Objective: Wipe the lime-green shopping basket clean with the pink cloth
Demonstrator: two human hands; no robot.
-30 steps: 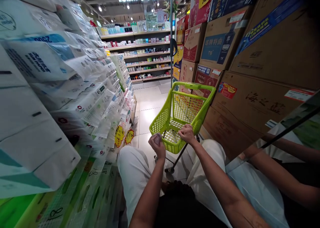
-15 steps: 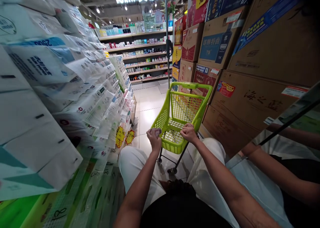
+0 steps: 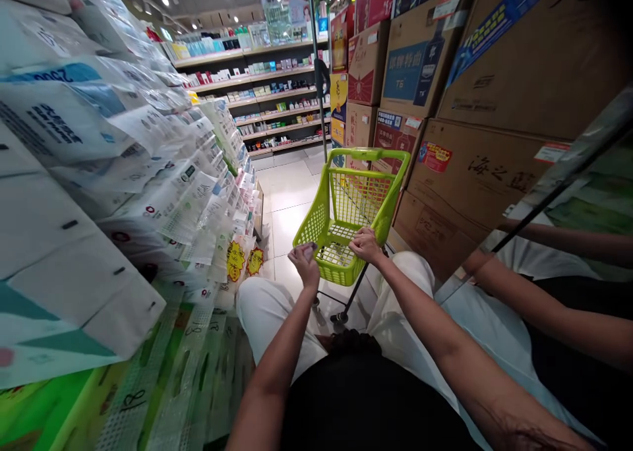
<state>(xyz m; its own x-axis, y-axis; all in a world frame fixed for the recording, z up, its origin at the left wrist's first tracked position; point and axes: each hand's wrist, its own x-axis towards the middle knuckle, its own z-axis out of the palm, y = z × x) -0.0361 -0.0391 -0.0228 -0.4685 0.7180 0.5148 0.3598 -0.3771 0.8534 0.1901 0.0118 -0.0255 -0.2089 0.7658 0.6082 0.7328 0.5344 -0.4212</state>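
A crumpled greyish-purple cloth (image 3: 308,252) is pinched in my left hand (image 3: 305,266), at the near left edge of a lime-green shopping cart (image 3: 368,197). My right hand (image 3: 366,246) is closed in a fist over the cart's near right side. Whether its fingers grip the rim or something small is hidden. The cart's slatted basket stands upright in front of my knees, and its floor shows through between my two hands. Black wheels (image 3: 339,317) show beneath it.
Wrapped tissue packs (image 3: 163,194) are piled high on the left, with yellow price tags (image 3: 236,261) low down. Cardboard cartons (image 3: 475,161) are stacked on the right beside a reflective panel (image 3: 558,200). Product shelves (image 3: 277,98) stand beyond the tiled floor (image 3: 284,187). A dark pole (image 3: 317,55) rises behind the cart.
The view has shifted, so the cart, shelves and cartons sit slightly higher and farther left in it. Both hands keep nearly the same pose at the cart, the left still with the cloth.
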